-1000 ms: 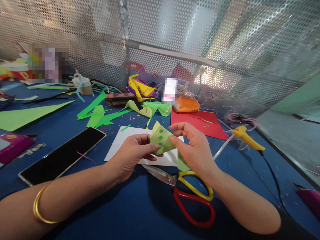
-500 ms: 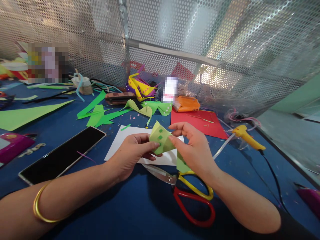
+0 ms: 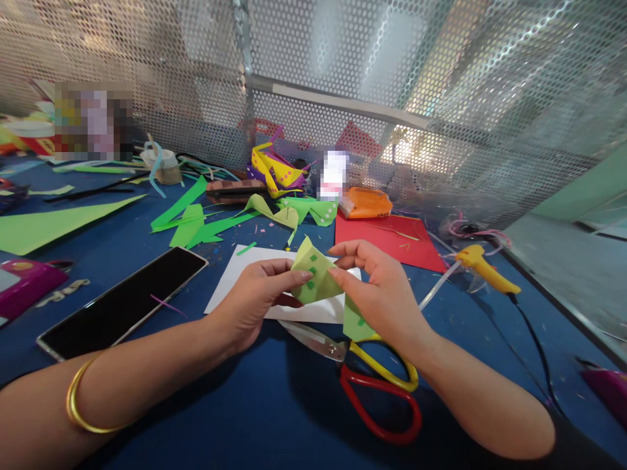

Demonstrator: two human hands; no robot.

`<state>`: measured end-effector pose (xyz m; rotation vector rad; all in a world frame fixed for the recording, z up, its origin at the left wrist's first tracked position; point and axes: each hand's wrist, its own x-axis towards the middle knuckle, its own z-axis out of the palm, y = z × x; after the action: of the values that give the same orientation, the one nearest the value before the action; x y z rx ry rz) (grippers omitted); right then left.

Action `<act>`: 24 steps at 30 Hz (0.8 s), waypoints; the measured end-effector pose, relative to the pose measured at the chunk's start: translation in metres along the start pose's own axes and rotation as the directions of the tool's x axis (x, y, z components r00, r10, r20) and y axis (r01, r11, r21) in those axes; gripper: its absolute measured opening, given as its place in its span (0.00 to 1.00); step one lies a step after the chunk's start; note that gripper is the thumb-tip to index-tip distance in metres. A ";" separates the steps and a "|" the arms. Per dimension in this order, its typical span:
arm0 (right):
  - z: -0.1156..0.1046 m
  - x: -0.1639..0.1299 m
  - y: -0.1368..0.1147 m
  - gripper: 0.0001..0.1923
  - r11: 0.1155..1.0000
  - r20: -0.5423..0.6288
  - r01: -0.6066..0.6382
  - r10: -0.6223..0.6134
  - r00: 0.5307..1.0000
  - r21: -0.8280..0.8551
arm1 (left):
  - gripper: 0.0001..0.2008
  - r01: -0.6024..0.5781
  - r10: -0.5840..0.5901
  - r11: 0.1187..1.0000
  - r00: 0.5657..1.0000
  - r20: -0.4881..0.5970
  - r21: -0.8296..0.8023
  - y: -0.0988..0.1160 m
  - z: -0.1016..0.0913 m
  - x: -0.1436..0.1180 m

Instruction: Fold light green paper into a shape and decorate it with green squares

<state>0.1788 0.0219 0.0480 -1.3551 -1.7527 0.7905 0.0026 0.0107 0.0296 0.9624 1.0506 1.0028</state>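
A folded light-green paper piece (image 3: pixel 314 277) with small dark-green squares on it hangs just above a white sheet (image 3: pixel 235 277). My left hand (image 3: pixel 255 300) pinches its left side between thumb and fingers. My right hand (image 3: pixel 379 290) pinches its right side, and the paper's lower end trails under that palm. Directly below both hands lie scissors (image 3: pixel 377 382) with one yellow and one red handle, blades pointing left.
A dark phone (image 3: pixel 122 303) lies left of the hands on the blue table (image 3: pixel 274 418). A red sheet (image 3: pixel 392 238), yellow glue gun (image 3: pixel 482 269) and cable sit to the right. Green paper scraps (image 3: pixel 196 222) and a yellow-purple paper craft (image 3: pixel 274 171) lie near the mesh wall (image 3: pixel 392 85).
Both hands have turned the green paper slightly, tilting it a bit more toward flat; the paper's lower end shows further below my right palm. Nothing else moved.
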 end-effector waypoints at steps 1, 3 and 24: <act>0.000 0.000 0.000 0.12 1.000 0.006 -0.001 0.001 1.000 -0.002 | 0.11 0.000 0.000 1.000 1.000 -0.011 0.001 0.000 0.001 0.000; 0.001 0.000 0.000 0.12 1.000 0.010 0.000 0.000 1.000 0.001 | 0.10 0.003 -0.003 1.000 0.999 -0.032 0.008 0.001 0.002 0.000; -0.001 0.001 0.002 0.11 0.997 0.046 -0.024 0.021 0.999 0.080 | 0.10 0.043 -0.046 0.996 0.999 -0.027 -0.083 0.003 0.003 0.000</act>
<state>0.1804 0.0233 0.0472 -1.3151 -1.7244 0.9010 0.0047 0.0115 0.0326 0.8567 1.0424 1.0178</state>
